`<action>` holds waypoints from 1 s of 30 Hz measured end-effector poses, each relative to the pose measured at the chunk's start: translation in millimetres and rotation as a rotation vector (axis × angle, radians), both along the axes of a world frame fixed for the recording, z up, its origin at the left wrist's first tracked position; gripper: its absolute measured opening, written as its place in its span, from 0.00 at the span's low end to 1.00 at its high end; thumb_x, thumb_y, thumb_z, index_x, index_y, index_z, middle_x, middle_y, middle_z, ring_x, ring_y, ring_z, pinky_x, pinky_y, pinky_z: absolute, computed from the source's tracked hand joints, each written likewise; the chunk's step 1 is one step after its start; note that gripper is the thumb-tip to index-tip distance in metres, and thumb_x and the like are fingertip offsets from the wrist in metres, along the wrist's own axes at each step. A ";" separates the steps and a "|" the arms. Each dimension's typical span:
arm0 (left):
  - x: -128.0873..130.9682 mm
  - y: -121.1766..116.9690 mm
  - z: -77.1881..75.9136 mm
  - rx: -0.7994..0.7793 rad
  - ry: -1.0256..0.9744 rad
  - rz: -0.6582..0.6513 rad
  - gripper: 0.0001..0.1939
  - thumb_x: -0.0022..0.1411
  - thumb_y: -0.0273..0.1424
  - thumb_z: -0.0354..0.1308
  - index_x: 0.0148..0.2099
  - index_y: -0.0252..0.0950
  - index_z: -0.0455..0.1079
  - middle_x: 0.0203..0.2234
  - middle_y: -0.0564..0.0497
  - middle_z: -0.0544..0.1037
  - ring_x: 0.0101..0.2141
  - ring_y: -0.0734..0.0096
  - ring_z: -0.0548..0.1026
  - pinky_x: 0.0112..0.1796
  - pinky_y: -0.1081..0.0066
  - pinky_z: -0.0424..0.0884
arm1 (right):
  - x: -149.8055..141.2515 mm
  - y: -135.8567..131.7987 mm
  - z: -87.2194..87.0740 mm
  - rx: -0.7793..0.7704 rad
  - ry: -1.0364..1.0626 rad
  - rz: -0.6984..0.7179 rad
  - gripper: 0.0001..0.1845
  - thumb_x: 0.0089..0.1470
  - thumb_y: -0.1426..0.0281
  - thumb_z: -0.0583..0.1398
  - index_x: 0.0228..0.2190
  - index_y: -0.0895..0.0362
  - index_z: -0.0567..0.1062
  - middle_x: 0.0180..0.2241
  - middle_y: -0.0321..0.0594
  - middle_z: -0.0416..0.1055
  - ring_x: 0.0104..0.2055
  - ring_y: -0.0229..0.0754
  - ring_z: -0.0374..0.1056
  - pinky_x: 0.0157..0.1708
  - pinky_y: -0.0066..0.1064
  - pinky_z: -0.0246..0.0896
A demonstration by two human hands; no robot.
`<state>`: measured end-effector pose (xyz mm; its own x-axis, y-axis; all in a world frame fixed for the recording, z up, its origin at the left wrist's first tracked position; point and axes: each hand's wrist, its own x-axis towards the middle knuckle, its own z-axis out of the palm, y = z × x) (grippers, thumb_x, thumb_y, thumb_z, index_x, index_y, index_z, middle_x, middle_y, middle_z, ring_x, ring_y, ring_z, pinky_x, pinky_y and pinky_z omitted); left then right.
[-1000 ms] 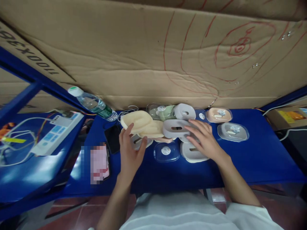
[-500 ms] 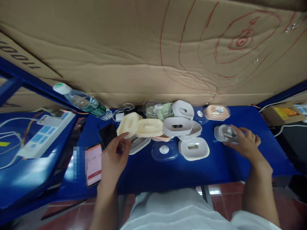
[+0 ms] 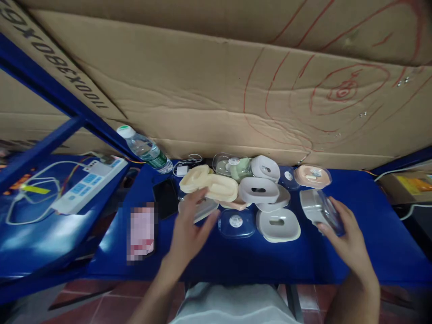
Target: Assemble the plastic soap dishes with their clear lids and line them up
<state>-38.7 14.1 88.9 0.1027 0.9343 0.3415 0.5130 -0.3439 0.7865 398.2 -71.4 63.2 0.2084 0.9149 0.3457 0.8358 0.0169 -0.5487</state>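
My right hand (image 3: 349, 236) grips a grey container with a clear lid (image 3: 319, 210), tilted up off the blue table (image 3: 371, 234) at the right. My left hand (image 3: 189, 229) hovers with fingers spread over a grey lid (image 3: 199, 209), just below two cream-coloured containers (image 3: 211, 184). A pile of grey and white containers (image 3: 266, 198) sits between my hands. A clear lid with a round sticker (image 3: 235, 222) lies in front of the pile. A white container (image 3: 278, 223) rests beside it.
A water bottle (image 3: 146, 149) lies at the back left. A dark phone (image 3: 165, 197) and a second phone (image 3: 141, 230) lie left of my hand. A peach container (image 3: 312, 176) and a green one (image 3: 232, 165) stand by the cardboard wall (image 3: 216, 99). A power strip (image 3: 88, 184) lies far left.
My right hand went from the grey pile to the grey container at the right, took hold of it and lifted it tilted. My left hand opened and shifted right near the cream containers.
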 end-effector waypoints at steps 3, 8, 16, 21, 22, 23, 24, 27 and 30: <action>40.0 -27.0 0.8 -0.239 -0.350 -0.409 0.54 0.64 0.46 0.73 0.80 0.51 0.42 0.72 0.37 0.63 0.63 0.48 0.74 0.55 0.55 0.78 | -64.1 12.4 25.4 -0.028 0.019 0.309 0.48 0.62 0.39 0.62 0.74 0.45 0.61 0.70 0.52 0.62 0.71 0.64 0.61 0.68 0.58 0.61; 56.0 -37.1 -9.3 -0.293 -0.572 -0.365 0.52 0.60 0.45 0.76 0.75 0.48 0.49 0.67 0.39 0.67 0.65 0.46 0.73 0.64 0.50 0.69 | -140.3 60.1 46.9 -0.131 0.092 0.782 0.52 0.60 0.35 0.61 0.75 0.44 0.58 0.70 0.51 0.64 0.71 0.61 0.63 0.67 0.53 0.64; 17.5 -34.6 -10.4 -0.259 -0.684 -0.004 0.49 0.58 0.46 0.75 0.72 0.45 0.52 0.65 0.39 0.68 0.62 0.48 0.74 0.63 0.54 0.70 | -162.8 161.1 56.2 -0.012 -0.009 0.611 0.42 0.65 0.47 0.65 0.73 0.46 0.63 0.70 0.53 0.63 0.73 0.64 0.60 0.70 0.63 0.56; 15.9 -36.8 -11.2 -0.305 -0.719 0.005 0.49 0.58 0.45 0.75 0.72 0.45 0.51 0.66 0.38 0.68 0.63 0.49 0.75 0.62 0.55 0.72 | -172.9 197.6 52.4 -0.048 -0.165 0.503 0.44 0.64 0.50 0.66 0.73 0.51 0.62 0.76 0.57 0.53 0.78 0.71 0.47 0.72 0.72 0.46; 16.0 -36.2 -12.6 -0.303 -0.723 0.001 0.50 0.59 0.45 0.75 0.73 0.46 0.51 0.67 0.38 0.67 0.63 0.49 0.74 0.63 0.55 0.71 | -174.0 192.8 54.5 -0.028 -0.147 0.527 0.41 0.66 0.51 0.65 0.73 0.50 0.63 0.76 0.56 0.53 0.79 0.69 0.46 0.73 0.71 0.45; 16.3 -35.1 -14.5 -0.300 -0.727 0.000 0.50 0.59 0.45 0.75 0.73 0.46 0.51 0.68 0.38 0.67 0.64 0.49 0.73 0.64 0.55 0.71 | -175.3 184.2 57.9 -0.006 -0.115 0.586 0.38 0.69 0.53 0.63 0.73 0.49 0.63 0.76 0.54 0.54 0.79 0.66 0.47 0.73 0.69 0.46; 16.6 -33.6 -16.6 -0.293 -0.732 0.001 0.50 0.59 0.45 0.75 0.74 0.47 0.52 0.68 0.39 0.66 0.65 0.49 0.73 0.64 0.55 0.70 | -177.2 173.2 62.5 0.004 -0.074 0.687 0.36 0.71 0.54 0.61 0.73 0.48 0.62 0.75 0.52 0.56 0.79 0.62 0.50 0.74 0.64 0.49; 18.1 -27.5 -22.7 -0.262 -0.755 0.017 0.51 0.58 0.47 0.75 0.75 0.47 0.53 0.70 0.40 0.65 0.67 0.48 0.70 0.66 0.55 0.68 | -186.9 138.5 77.9 -0.061 0.034 1.072 0.34 0.71 0.55 0.62 0.72 0.46 0.63 0.71 0.48 0.66 0.74 0.50 0.61 0.71 0.50 0.60; 19.3 -23.2 -24.3 -0.230 -0.757 0.009 0.53 0.59 0.48 0.75 0.77 0.48 0.50 0.70 0.40 0.66 0.66 0.49 0.71 0.66 0.55 0.69 | -197.1 122.4 87.8 -0.126 0.101 1.192 0.27 0.71 0.59 0.64 0.67 0.46 0.71 0.63 0.43 0.76 0.68 0.47 0.69 0.69 0.47 0.62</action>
<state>-19.4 -9.1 64.7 -0.0885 0.9896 0.1135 -0.1875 -0.1284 0.9738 201.0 51.0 151.0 -0.7708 0.5766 0.2711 0.2839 0.6917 -0.6641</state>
